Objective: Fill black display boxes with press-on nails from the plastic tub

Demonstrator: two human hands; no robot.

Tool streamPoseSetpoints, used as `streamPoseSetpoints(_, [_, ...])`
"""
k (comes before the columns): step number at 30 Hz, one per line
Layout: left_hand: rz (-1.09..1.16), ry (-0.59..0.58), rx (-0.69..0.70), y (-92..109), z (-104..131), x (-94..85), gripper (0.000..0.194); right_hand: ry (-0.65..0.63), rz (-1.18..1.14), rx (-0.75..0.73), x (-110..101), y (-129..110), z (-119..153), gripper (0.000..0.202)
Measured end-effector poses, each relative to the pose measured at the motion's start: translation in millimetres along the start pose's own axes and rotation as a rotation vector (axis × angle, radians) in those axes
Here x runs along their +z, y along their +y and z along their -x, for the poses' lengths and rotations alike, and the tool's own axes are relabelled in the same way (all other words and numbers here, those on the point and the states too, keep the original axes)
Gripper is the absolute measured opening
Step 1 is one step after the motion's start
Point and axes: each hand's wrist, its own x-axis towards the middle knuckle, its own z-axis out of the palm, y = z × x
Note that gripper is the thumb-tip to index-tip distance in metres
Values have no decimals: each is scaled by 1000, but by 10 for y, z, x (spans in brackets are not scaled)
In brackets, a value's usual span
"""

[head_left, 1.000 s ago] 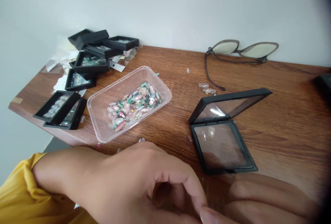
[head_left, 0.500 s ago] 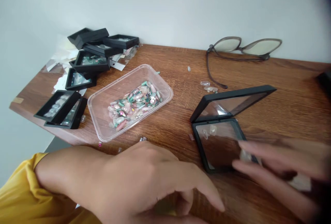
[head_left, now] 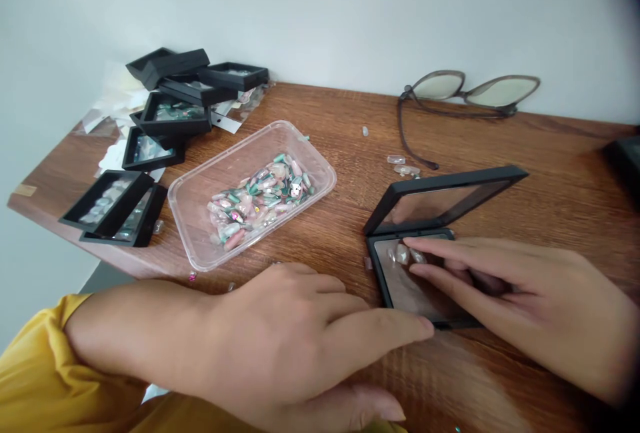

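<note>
A black hinged frame case (head_left: pixel 383 273) stands open, its lid tilted up and clear film in its base. Two clear nail tips (head_left: pixel 401 254) lie on the film at the upper left. Beside them my right hand (head_left: pixel 520 286) pinches another clear nail tip (head_left: pixel 417 256) between thumb and finger, at the film. My left hand (head_left: pixel 295 346) rests in front of the case, index finger stretched toward its near edge and thumb apart, with nothing seen in it. A clear plastic tub (head_left: pixel 200 183) holds many green, pink and clear nail tips (head_left: pixel 273 186).
Several black frame cases (head_left: pixel 175 116) are piled at the back left over papers and plastic bags. Eyeglasses (head_left: pixel 460 96) lie by the wall. Loose nail tips (head_left: pixel 407 170) are scattered on the wooden table (head_left: pixel 340 126). A dark object (head_left: pixel 625 160) is at the right edge.
My right hand has moved left over the case, bringing the clear nail tip beside the two on the film. My left hand's index finger has lifted and straightened toward the case's near edge.
</note>
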Motion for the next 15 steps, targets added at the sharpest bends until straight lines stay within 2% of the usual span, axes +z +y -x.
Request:
streamPoseSetpoints(5, [-50, -14, 57, -46, 3, 108, 49, 5, -32, -87, 13, 10, -32, 27])
streamPoseSetpoints(9, [-154, 33, 132, -87, -31, 138, 36, -12, 8, -75, 19, 22, 10, 29])
streamPoseSetpoints(15, [-267, 30, 186, -108, -55, 132, 29, 3, 11, -19, -18, 2, 38, 30])
